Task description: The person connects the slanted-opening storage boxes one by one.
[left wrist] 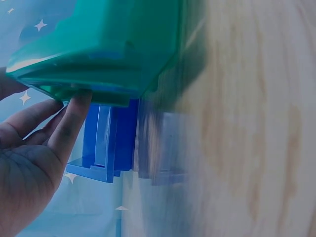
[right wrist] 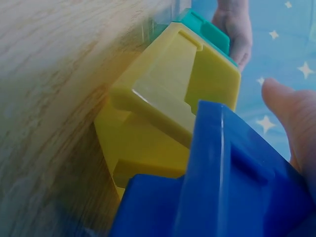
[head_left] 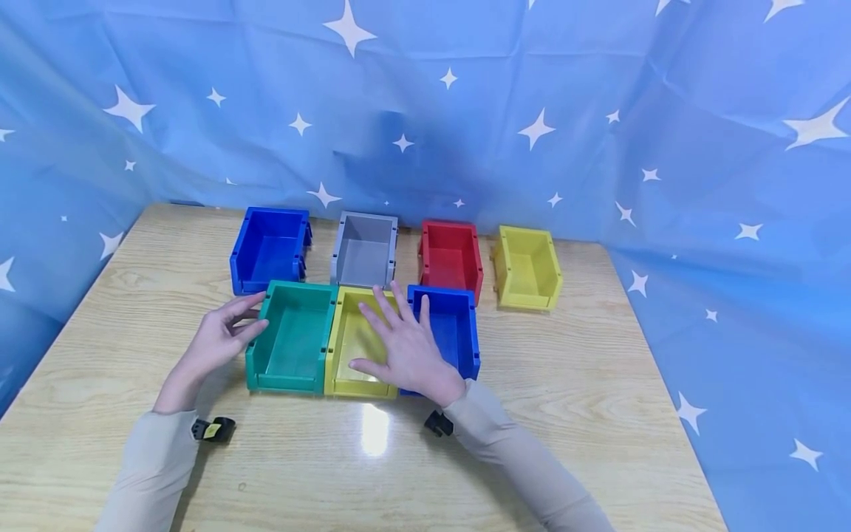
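In the head view, a green bin [head_left: 295, 325], a yellow bin [head_left: 362, 336] and a blue bin [head_left: 452, 329] stand side by side in a front row. My left hand [head_left: 222, 332] is at the green bin's left wall, its thumb over the rim. From the left wrist, a finger [left wrist: 74, 118] touches the underside of the green bin's lip [left wrist: 98, 79], which hides part of the hand. Spread wide, my right hand [head_left: 408, 347] hovers over the yellow and blue bins, gripping nothing. Its thumb [right wrist: 284, 101] shows above the blue bin [right wrist: 232, 182] in the right wrist view.
Behind stand another blue bin [head_left: 271, 247], a grey bin [head_left: 366, 247], a red bin [head_left: 452, 255] and another yellow bin [head_left: 528, 266]. A star-patterned blue cloth [head_left: 465, 111] hangs at the wooden table's [head_left: 565, 384] back edge.
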`<state>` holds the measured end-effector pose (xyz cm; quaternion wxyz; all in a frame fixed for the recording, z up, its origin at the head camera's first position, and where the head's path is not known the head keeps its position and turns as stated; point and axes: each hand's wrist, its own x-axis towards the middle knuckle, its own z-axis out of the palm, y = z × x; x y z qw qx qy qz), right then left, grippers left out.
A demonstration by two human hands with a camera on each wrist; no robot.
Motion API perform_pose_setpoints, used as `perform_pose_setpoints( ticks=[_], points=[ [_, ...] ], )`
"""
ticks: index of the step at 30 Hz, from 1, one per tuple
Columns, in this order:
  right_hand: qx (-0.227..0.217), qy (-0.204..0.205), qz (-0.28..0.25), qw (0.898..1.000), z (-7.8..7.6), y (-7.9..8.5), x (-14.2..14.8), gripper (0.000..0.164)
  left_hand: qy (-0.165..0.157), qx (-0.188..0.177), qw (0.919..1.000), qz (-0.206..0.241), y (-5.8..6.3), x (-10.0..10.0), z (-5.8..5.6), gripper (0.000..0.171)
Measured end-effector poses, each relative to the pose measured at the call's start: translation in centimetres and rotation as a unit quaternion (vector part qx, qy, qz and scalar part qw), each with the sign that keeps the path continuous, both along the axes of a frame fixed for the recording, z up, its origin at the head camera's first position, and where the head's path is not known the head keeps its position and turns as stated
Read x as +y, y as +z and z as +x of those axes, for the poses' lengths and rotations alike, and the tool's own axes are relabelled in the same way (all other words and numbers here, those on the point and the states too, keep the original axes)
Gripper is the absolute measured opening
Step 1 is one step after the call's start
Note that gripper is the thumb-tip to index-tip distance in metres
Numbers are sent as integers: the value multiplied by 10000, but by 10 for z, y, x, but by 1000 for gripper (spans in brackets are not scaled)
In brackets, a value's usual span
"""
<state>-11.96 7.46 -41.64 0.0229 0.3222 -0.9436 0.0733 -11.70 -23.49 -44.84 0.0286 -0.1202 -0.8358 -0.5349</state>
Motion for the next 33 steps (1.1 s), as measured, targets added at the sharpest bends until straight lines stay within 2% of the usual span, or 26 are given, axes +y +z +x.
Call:
perform_pose_setpoints(
  ticks=[17, 26, 33],
  points=[
    [238, 67, -184, 9995, -1, -10, 1, 82, -15, 0, 10000, 5, 0, 1, -3, 45],
    [41, 73, -159, 9998, 1, -22, 3, 87, -96, 51, 9998, 154, -1, 1, -1, 45],
    [111, 226, -379, 9990, -2, -26, 3, 90, -107, 102, 9997, 215, -2, 0, -1, 45]
  ],
)
